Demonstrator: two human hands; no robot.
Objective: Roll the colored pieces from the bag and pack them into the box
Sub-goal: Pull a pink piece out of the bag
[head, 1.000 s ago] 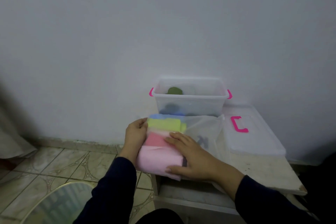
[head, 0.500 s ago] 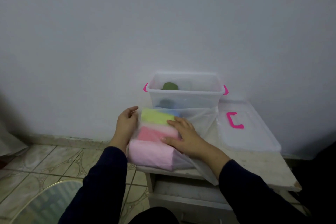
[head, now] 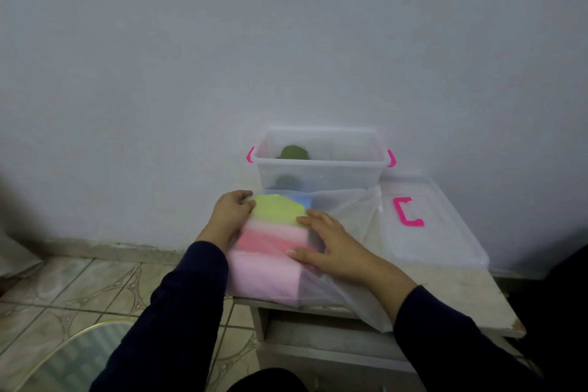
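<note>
A clear plastic bag (head: 345, 216) lies on the small white table (head: 445, 293) with a stack of coloured pieces (head: 270, 242) inside: yellow-green and blue on the far side, pink ones nearer. My left hand (head: 230, 215) grips the stack's left far corner through the bag. My right hand (head: 327, 243) lies flat on the stack's right side, fingers spread. Behind the bag stands the clear box (head: 321, 169) with pink latches; a dark green roll (head: 294, 152) sits inside it.
The box's clear lid (head: 426, 226) with a pink handle lies on the table to the right of the bag. A plain wall rises right behind the box. Tiled floor and a round glass tabletop (head: 63, 356) lie at lower left.
The bagged stack has shifted slightly left and toward me. My left hand moved up to its far corner; my right hand slid along its right side. The camera also shifted.
</note>
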